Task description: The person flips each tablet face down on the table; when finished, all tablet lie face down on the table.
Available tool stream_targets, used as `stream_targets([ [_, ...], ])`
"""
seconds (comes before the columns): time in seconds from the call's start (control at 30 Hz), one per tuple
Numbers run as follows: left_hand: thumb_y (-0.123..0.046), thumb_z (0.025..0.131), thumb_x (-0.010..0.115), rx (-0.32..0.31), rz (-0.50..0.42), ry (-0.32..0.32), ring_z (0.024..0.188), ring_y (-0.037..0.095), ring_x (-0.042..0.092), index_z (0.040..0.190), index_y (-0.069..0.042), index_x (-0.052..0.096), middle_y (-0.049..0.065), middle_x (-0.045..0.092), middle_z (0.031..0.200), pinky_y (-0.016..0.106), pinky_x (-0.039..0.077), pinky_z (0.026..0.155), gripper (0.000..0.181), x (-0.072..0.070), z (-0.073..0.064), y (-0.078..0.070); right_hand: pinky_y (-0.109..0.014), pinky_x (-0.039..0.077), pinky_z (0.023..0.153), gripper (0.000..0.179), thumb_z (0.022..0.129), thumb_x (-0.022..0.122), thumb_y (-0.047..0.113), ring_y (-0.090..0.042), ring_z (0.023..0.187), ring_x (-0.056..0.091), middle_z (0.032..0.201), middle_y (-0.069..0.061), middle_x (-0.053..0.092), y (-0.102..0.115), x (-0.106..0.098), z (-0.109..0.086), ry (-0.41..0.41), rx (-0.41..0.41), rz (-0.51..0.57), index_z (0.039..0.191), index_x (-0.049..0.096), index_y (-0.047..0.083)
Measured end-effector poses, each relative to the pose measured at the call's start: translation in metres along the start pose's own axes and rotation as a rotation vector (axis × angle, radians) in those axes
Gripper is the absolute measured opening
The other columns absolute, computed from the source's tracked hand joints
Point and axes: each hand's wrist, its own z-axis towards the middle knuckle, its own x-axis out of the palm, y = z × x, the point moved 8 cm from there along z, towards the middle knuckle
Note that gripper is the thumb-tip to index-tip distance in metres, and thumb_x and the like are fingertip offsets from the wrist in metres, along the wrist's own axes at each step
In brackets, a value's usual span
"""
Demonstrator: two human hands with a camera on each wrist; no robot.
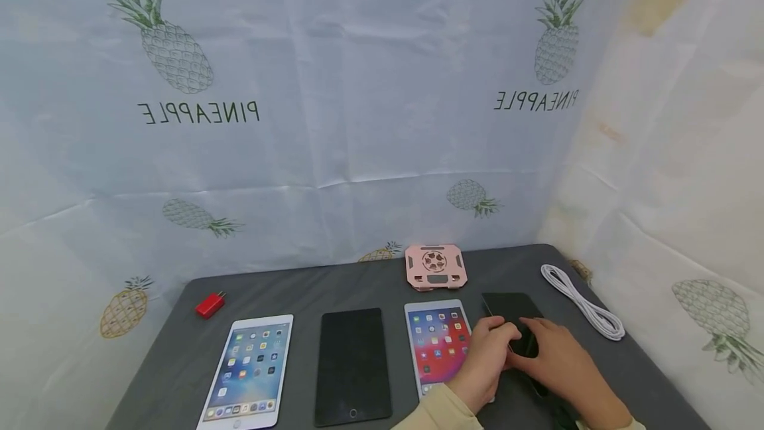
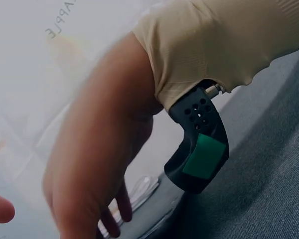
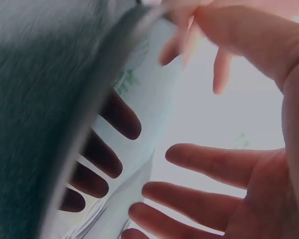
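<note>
A dark, glossy flat device, like a tablet (image 1: 504,302), lies on the right part of the table. Both hands are over it, close together, and hide most of it. The left hand (image 1: 482,362) comes in across the lower right of a white tablet (image 1: 438,344) with a lit red-and-blue screen. Its fingers hang loosely in the left wrist view. My right hand (image 1: 558,363) reaches in from the right. In the right wrist view its fingers (image 3: 204,162) are spread and fairly straight, above their reflection in the glossy surface. Contact with the device is unclear.
Left of the hands lie a black tablet (image 1: 352,367) and a white tablet (image 1: 247,370) with a lit screen. A red charger plug (image 1: 210,305), a pink fan-patterned case (image 1: 436,267) and a coiled white cable (image 1: 581,300) lie farther back. A pineapple-print curtain (image 1: 382,118) hangs behind.
</note>
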Motion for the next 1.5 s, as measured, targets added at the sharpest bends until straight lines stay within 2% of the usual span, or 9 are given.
stream_targets([
  [0.13, -0.009, 0.084, 0.067, 0.021, 0.013, 0.002, 0.096, 0.025, 0.058, 0.130, 0.001, 0.060, 0.008, 0.061, 0.121, 0.036, 0.049, 0.078, 0.048, 0.000, 0.001, -0.003, -0.068, 0.057, 0.092, 0.072, 0.090, 0.084, 0.050, -0.049, 0.119, 0.068, 0.134, -0.026, 0.070, 0.018, -0.003, -0.003, -0.073, -0.063, -0.001, 0.137, 0.068, -0.002],
  [0.33, -0.010, 0.085, 0.068, 0.007, 0.014, 0.015, 0.112, 0.026, 0.059, 0.134, 0.000, 0.058, 0.010, 0.061, 0.129, 0.052, 0.052, 0.098, 0.051, 0.000, 0.002, -0.003, -0.061, 0.060, 0.089, 0.047, 0.086, 0.089, 0.028, -0.040, 0.108, 0.074, 0.121, -0.018, 0.075, 0.032, -0.001, -0.006, -0.153, -0.131, -0.031, 0.124, 0.076, 0.003],
  [0.53, -0.013, 0.085, 0.070, -0.013, 0.009, 0.032, 0.097, 0.025, 0.057, 0.135, -0.004, 0.059, 0.008, 0.063, 0.117, 0.039, 0.048, 0.080, 0.052, 0.003, 0.002, -0.002, -0.057, 0.061, 0.087, 0.041, 0.076, 0.093, 0.016, -0.036, 0.099, 0.075, 0.109, -0.014, 0.076, 0.034, -0.001, -0.006, -0.193, -0.163, -0.055, 0.113, 0.077, 0.003],
  [0.7, -0.012, 0.085, 0.069, -0.008, 0.025, 0.030, 0.103, 0.026, 0.056, 0.134, -0.005, 0.059, 0.008, 0.061, 0.123, 0.047, 0.047, 0.088, 0.051, 0.003, 0.001, -0.004, -0.055, 0.061, 0.087, 0.039, 0.076, 0.092, 0.012, -0.034, 0.096, 0.075, 0.107, -0.013, 0.077, 0.035, -0.002, -0.004, -0.190, -0.166, -0.052, 0.110, 0.077, 0.001],
  [0.87, -0.012, 0.083, 0.070, 0.012, 0.035, 0.030, 0.097, 0.025, 0.056, 0.135, -0.007, 0.057, 0.006, 0.061, 0.113, 0.039, 0.040, 0.078, 0.054, 0.005, 0.000, -0.005, -0.050, 0.059, 0.075, 0.024, 0.080, 0.084, 0.003, -0.031, 0.086, 0.075, 0.096, -0.008, 0.076, 0.037, -0.008, -0.010, -0.249, -0.171, -0.043, 0.102, 0.076, 0.005],
  [1.0, -0.013, 0.085, 0.069, 0.017, 0.069, 0.032, 0.100, 0.025, 0.058, 0.138, -0.007, 0.056, 0.006, 0.064, 0.112, 0.038, 0.045, 0.078, 0.055, 0.002, 0.000, -0.003, -0.051, 0.061, 0.075, 0.029, 0.082, 0.078, -0.002, -0.035, 0.089, 0.077, 0.101, -0.014, 0.078, 0.041, -0.012, -0.014, -0.273, -0.190, -0.042, 0.111, 0.077, -0.002],
  [1.2, -0.021, 0.095, 0.067, 0.011, 0.076, 0.053, 0.108, 0.029, 0.063, 0.141, -0.004, 0.053, 0.010, 0.065, 0.119, 0.055, 0.055, 0.094, 0.052, -0.003, 0.001, 0.000, -0.051, 0.060, 0.070, 0.040, 0.085, 0.069, -0.005, -0.037, 0.086, 0.077, 0.112, -0.023, 0.078, 0.038, -0.015, -0.016, -0.239, -0.158, -0.060, 0.125, 0.072, -0.010],
  [1.4, -0.029, 0.101, 0.062, -0.002, 0.053, 0.074, 0.108, 0.032, 0.064, 0.138, -0.004, 0.054, 0.015, 0.066, 0.122, 0.057, 0.058, 0.095, 0.045, -0.004, 0.002, 0.003, -0.040, 0.045, 0.052, 0.044, 0.089, 0.066, -0.003, -0.022, 0.057, 0.060, 0.068, -0.008, 0.066, 0.030, -0.030, -0.019, -0.205, -0.089, -0.041, 0.132, 0.070, -0.008],
  [1.5, -0.030, 0.101, 0.061, -0.002, 0.063, 0.074, 0.105, 0.030, 0.065, 0.134, -0.006, 0.057, 0.014, 0.065, 0.119, 0.055, 0.061, 0.090, 0.042, -0.003, 0.001, 0.004, -0.037, 0.039, 0.049, 0.045, 0.090, 0.064, -0.002, -0.018, 0.050, 0.050, 0.060, -0.003, 0.057, 0.025, -0.038, -0.021, -0.213, -0.079, -0.037, 0.134, 0.069, -0.008],
])
